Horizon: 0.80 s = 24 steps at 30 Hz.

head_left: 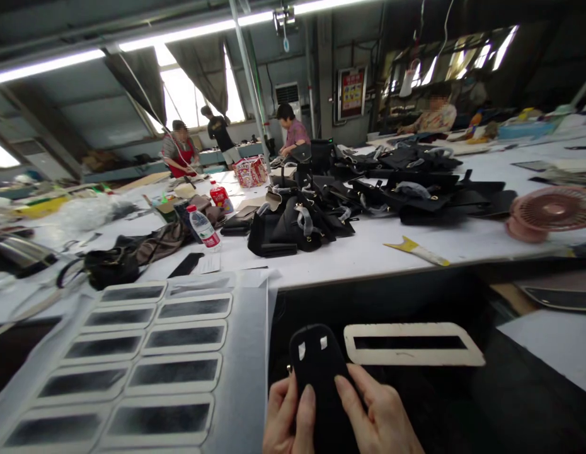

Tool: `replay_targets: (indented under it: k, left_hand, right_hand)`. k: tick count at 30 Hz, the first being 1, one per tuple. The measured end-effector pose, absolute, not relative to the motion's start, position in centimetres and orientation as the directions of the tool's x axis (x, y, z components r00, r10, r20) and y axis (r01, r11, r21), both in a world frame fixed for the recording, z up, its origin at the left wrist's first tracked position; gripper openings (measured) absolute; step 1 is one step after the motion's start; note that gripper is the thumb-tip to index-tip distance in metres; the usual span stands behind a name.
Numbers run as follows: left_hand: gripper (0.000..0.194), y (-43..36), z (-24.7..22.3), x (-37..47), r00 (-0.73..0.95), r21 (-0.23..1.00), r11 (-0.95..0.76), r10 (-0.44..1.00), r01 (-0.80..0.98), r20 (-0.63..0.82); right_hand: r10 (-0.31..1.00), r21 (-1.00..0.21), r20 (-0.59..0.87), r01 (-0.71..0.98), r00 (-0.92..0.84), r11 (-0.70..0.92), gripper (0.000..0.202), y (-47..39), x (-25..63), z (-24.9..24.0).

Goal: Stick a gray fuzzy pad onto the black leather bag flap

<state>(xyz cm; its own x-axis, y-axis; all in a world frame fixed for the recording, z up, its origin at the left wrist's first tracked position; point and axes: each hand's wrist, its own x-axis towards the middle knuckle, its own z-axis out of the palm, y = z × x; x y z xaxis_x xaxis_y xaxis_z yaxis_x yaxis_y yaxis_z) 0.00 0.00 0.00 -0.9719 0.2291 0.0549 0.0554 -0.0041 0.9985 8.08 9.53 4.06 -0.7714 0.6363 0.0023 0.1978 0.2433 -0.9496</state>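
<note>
Black round-ended panel (321, 375), matt and seemingly of soft sheet material, is held in front of the person over a dark surface (444, 410), its rounded end pointing away. Handling it well looks like a matter of even pressure: both thumbs level, the pull equal from either side, so that the panel neither buckles nor twists. Two small white patches (301, 350) sit near the rounded end; fingertips are best kept off them, since they could smear or lift, though I cannot tell what they are. Care also seems wise around the small gold-coloured metal fitting (289, 367) at the panel's left edge, which might catch a finger; whether it is fixed to the panel is unclear.

Left hand (287, 413) is clamped on the panel's left side, thumb flat on the upper face, fingers bent along the edge. Right hand (378, 413) grips the opposite side, thumb on the face and index finger beside it; its other fingertips are hidden.

Just beyond the right hand lies a cream rounded frame with a long slot (416, 360), apart from the panel. Left of the hands, a translucent sheet bearing rows of pale-bordered dark strips (246, 378) spreads out.
</note>
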Motion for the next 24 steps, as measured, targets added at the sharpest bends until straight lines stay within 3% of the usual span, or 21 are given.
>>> replay_targets:
  k: [6, 13, 19, 21, 24]
  left_hand:
    - [0.040, 1.0, -0.5, 1.1, -0.978, 0.997, -0.070, 0.204, 0.037, 0.051]
    - [0.047, 1.6, -0.3, 1.0, -0.978, 0.998, -0.068, 0.207, -0.013, 0.001]
    - [0.054, 2.1, 2.1, -2.0, -0.824, 0.977, -0.144, 0.565, -0.158, -0.050]
    - [0.052, 2.1, 2.4, -2.4, -0.813, 0.976, -0.150, 0.581, -0.157, -0.042]
    - [0.048, 2.0, 2.6, -2.3, -0.811, 0.966, -0.208, 0.584, -0.153, -0.002]
  right_hand:
    - [0.646, -0.950, -0.053, 0.237, -0.762, 0.203, 0.042, 10.8, 7.9, 4.4]
    - [0.635, -0.952, -0.005, 0.197, -0.772, 0.232, 0.043, 11.0, 8.5, 3.5]
    - [0.594, -0.959, -0.041, 0.198, -0.804, 0.202, 0.049, 10.7, 9.6, 3.5]
    - [0.575, -0.939, -0.002, 0.199, -0.818, 0.279, 0.045, 11.2, 9.7, 3.8]
    - [0.581, -0.823, 0.232, 0.162, -0.780, 0.545, 0.045, 12.5, 9.6, 4.2]
